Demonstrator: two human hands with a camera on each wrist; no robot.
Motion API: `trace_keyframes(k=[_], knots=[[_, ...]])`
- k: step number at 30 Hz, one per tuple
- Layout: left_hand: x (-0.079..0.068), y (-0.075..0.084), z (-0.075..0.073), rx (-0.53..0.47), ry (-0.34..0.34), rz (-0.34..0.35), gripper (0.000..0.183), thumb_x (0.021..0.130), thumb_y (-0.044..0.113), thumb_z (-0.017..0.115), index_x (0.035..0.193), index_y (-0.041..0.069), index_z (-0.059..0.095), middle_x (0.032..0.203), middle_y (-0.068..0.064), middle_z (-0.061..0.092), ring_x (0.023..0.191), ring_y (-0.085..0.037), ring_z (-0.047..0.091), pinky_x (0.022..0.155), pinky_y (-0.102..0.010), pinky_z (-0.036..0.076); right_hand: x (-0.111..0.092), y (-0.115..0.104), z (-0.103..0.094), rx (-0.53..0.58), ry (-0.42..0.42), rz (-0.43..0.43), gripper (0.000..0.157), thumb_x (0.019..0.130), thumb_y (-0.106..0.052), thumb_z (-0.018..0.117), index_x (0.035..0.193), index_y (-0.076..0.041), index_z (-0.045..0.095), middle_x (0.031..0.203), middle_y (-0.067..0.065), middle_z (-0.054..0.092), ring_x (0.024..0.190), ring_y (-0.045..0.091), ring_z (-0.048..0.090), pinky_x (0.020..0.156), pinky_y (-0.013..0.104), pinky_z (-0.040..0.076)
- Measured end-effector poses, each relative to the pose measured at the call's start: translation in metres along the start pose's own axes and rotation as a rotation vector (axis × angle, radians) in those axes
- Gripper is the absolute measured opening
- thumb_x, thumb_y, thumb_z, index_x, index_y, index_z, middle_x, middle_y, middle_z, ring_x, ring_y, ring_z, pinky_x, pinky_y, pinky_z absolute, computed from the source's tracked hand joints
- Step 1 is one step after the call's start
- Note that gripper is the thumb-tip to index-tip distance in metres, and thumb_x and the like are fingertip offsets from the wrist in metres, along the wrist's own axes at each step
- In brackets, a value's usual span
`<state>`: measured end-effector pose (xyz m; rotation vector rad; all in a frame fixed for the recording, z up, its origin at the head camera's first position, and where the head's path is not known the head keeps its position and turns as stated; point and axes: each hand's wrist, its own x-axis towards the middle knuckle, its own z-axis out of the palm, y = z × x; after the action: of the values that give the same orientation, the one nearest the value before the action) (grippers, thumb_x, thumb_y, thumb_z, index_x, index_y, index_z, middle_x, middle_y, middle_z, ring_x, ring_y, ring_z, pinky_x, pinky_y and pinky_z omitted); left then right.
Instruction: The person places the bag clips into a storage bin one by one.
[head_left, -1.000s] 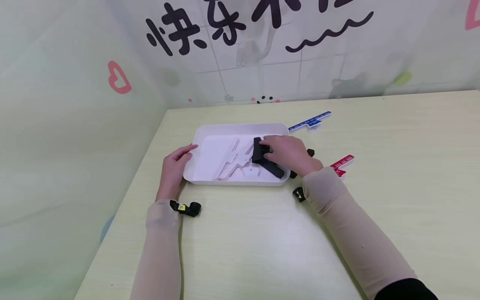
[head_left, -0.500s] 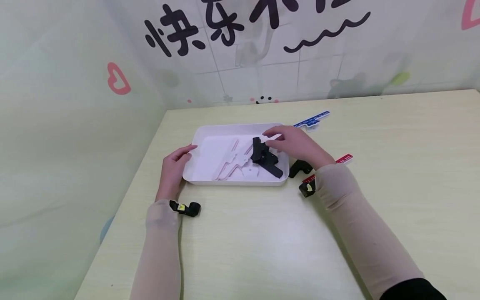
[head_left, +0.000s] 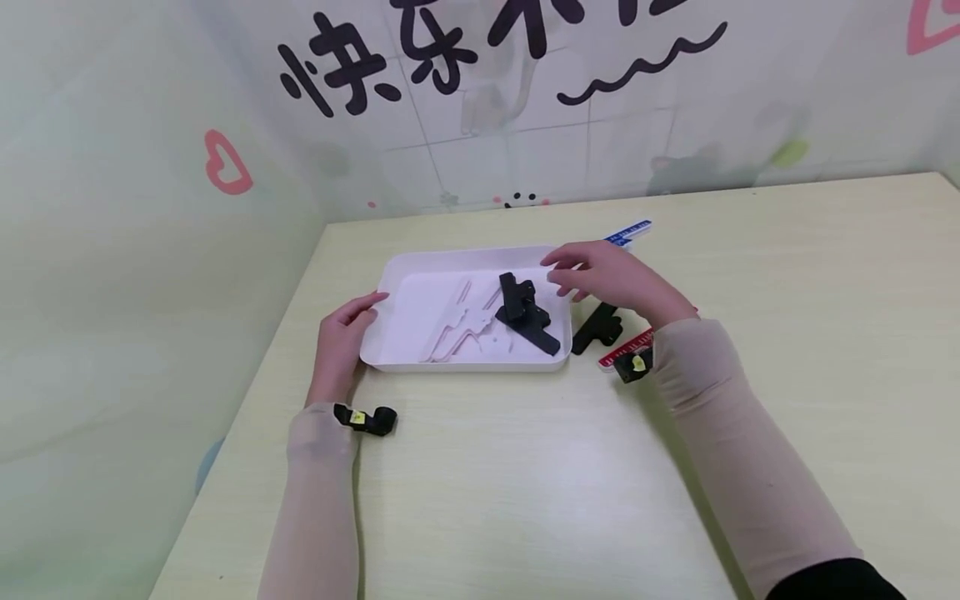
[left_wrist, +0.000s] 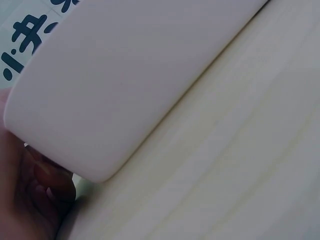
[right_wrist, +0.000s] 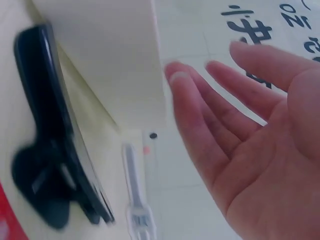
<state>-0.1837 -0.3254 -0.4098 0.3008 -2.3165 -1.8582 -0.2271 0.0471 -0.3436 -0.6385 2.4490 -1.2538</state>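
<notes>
My left hand [head_left: 339, 346] grips the left side of a white tray [head_left: 401, 312]; in the left wrist view its fingers [left_wrist: 52, 182] curl by the tray's corner. My right hand [head_left: 611, 271] hovers over the tray's right rim with loosely bent, spread fingers and nothing in them. Two black clips [head_left: 531, 330] lie one across the other in the right part of the tray. To their left lie pale clips with pink edges [head_left: 457, 329]. Outside the tray, below my right hand, a black clip [right_wrist: 50, 115] lies close to its right wall.
A red ruler-marked clip [head_left: 626, 350] lies on the table right of the tray, partly behind the wrist camera [head_left: 633, 364]. A blue ruler-marked clip [head_left: 633, 232] lies farther back, partly covered by my right hand. A printed curtain [head_left: 480, 167] hangs behind the table.
My right hand has let go of a black clip in the tray, which now lies across another, and has moved up and right to the rim. My left hand stays on the tray.
</notes>
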Motion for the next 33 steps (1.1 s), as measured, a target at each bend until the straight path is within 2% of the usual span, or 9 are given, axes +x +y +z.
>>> trace_keyframes(k=[5,10,15,18,24,30,33], knots=[[-0.003,-0.002,-0.004,0.009,0.017,-0.013,0.025,0.089,0.018,0.053,0.11,0.022,0.065,0.126,0.007,0.05,0.116,-0.011,0.043,0.09,-0.03,0.042,-0.008,0.002,-0.005,-0.057,-0.002,0.01,0.035,0.089,-0.034,0.052,0.12,-0.018,0.053,0.108,0.007,0.058,0.083,0.021,0.061,0.076,0.038,0.049],[-0.006,-0.005,-0.005,0.021,0.001,-0.016,0.025,0.089,0.018,0.053,0.11,0.023,0.065,0.127,0.008,0.049,0.117,-0.01,0.042,0.092,-0.032,0.04,-0.019,0.011,-0.006,-0.164,-0.018,0.048,0.04,0.089,-0.035,0.051,0.125,-0.016,0.051,0.107,0.008,0.058,0.081,0.02,0.061,0.075,0.037,0.049],[-0.007,-0.005,-0.005,0.028,0.007,-0.011,0.025,0.089,0.019,0.053,0.11,0.024,0.065,0.126,0.008,0.05,0.114,-0.012,0.045,0.086,-0.029,0.044,-0.03,0.014,-0.006,-0.261,-0.057,0.081,0.041,0.089,-0.032,0.053,0.126,-0.016,0.049,0.105,0.006,0.057,0.077,0.017,0.06,0.073,0.037,0.048],[-0.007,-0.005,-0.006,0.023,0.01,-0.006,0.025,0.089,0.019,0.053,0.11,0.024,0.065,0.126,0.008,0.05,0.113,-0.013,0.046,0.083,-0.027,0.045,-0.035,0.015,-0.007,-0.289,-0.089,0.092,0.042,0.089,-0.033,0.053,0.127,-0.016,0.048,0.106,0.006,0.057,0.079,0.017,0.06,0.075,0.037,0.046],[-0.005,-0.006,-0.005,0.016,-0.004,0.008,0.024,0.089,0.018,0.054,0.11,0.022,0.065,0.125,0.007,0.051,0.115,-0.012,0.044,0.087,-0.029,0.043,-0.042,0.019,-0.01,-0.331,-0.12,0.119,0.043,0.088,-0.035,0.054,0.126,-0.016,0.048,0.102,0.005,0.058,0.078,0.016,0.059,0.072,0.036,0.045],[-0.003,-0.004,-0.005,0.04,-0.001,0.003,0.024,0.089,0.019,0.054,0.109,0.025,0.066,0.125,0.008,0.05,0.115,-0.01,0.043,0.091,-0.032,0.041,-0.046,0.022,-0.013,-0.357,-0.14,0.087,0.04,0.088,-0.024,0.056,0.125,-0.014,0.049,0.091,0.003,0.057,0.072,0.014,0.055,0.064,0.032,0.044],[-0.003,-0.001,-0.006,0.051,0.001,0.015,0.024,0.089,0.02,0.054,0.108,0.025,0.066,0.125,0.008,0.051,0.116,-0.009,0.042,0.093,-0.032,0.039,-0.045,0.024,-0.013,-0.393,-0.162,0.104,0.04,0.086,-0.021,0.058,0.125,-0.014,0.05,0.091,0.004,0.057,0.069,0.016,0.052,0.059,0.031,0.044]])
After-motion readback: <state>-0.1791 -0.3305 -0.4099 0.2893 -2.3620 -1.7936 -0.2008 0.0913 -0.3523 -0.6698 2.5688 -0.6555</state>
